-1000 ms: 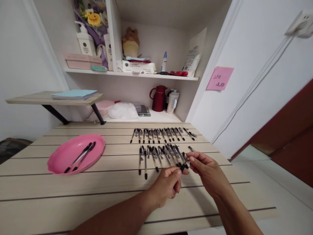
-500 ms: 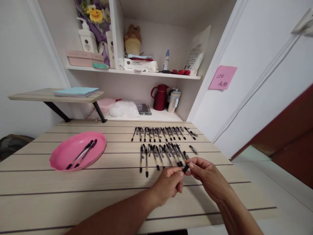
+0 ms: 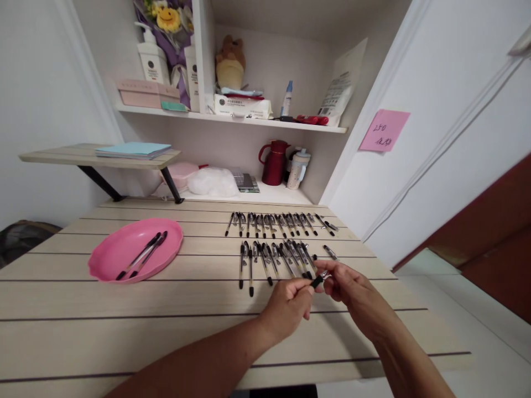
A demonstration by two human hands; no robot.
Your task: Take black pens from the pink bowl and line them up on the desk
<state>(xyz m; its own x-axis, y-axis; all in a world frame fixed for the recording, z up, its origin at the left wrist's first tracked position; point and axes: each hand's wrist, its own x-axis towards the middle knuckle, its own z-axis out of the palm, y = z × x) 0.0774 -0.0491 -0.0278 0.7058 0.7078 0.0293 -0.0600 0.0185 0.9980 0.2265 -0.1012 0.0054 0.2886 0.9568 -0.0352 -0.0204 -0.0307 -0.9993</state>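
Observation:
My left hand (image 3: 288, 307) is closed around a pen (image 3: 318, 280), whose black grip and silver cone tip stick out past the thumb, pointing up to the right. Most of its barrel is hidden in the fist. Around the tip hovers my right hand (image 3: 352, 293), its thumb and forefinger apart and the silver tip showing between them. Just beyond my hands lies a near row of pens (image 3: 269, 260) with black caps and loose parts beside them. Behind it runs a second row of pens (image 3: 274, 224). A single pen cap (image 3: 331, 252) lies right of the near row.
On the left of the slatted table (image 3: 186, 342) stands a pink tray (image 3: 108, 249) with a few pens in it. A raised wooden shelf (image 3: 62, 155) holds blue paper. At the back are a red jug (image 3: 274, 163), a tumbler (image 3: 297, 168) and a white bag (image 3: 213, 182).
My right thumb and forefinger have come off the pen's tip and spread, so the silver cone now shows. My left hand keeps its hold. The view has shifted slightly.

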